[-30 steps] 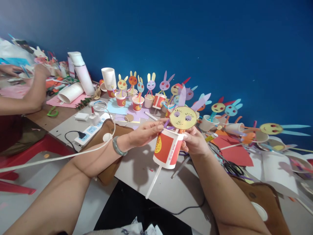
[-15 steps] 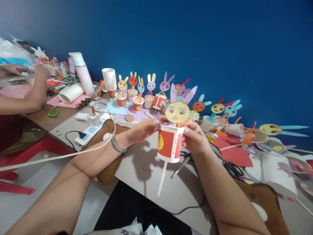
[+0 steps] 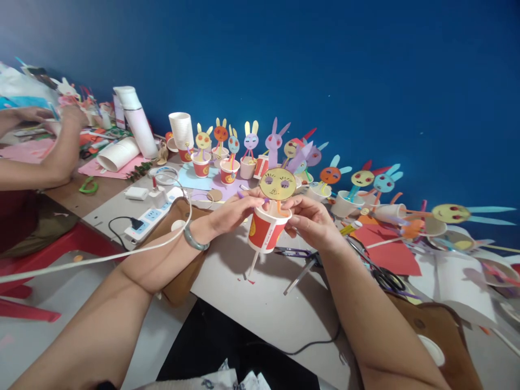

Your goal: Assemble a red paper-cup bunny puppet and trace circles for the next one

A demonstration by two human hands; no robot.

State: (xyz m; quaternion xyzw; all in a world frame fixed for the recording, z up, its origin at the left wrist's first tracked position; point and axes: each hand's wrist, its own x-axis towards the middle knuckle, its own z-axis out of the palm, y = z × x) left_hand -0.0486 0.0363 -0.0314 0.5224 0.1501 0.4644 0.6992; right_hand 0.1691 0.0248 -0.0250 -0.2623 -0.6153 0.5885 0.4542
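Between my hands is a red and white paper cup (image 3: 266,232), slightly tilted above the table, with a white stick (image 3: 253,265) coming out of its base. A yellow paper rabbit face (image 3: 277,184) with purple ears and drawn lashes rises over the cup's rim. My left hand (image 3: 235,214) is closed at the rim's left side, by a purple strip. With thumb and fingers bent, my right hand (image 3: 309,219) grips the rim's right side near the orange strips. The fingertips behind the cup are hidden.
Several finished paper-cup rabbits (image 3: 229,170) line the blue wall. A white power strip (image 3: 152,216) with a cable lies left, black scissors (image 3: 385,279) and red paper (image 3: 385,249) right. A co-worker's arm (image 3: 60,146) is at far left. A white thermos (image 3: 136,122) stands behind.
The cup with the rabbit face has moved left and slightly up, tilting more. My right hand has shifted left with it, its fingers now at the rim beneath the face.
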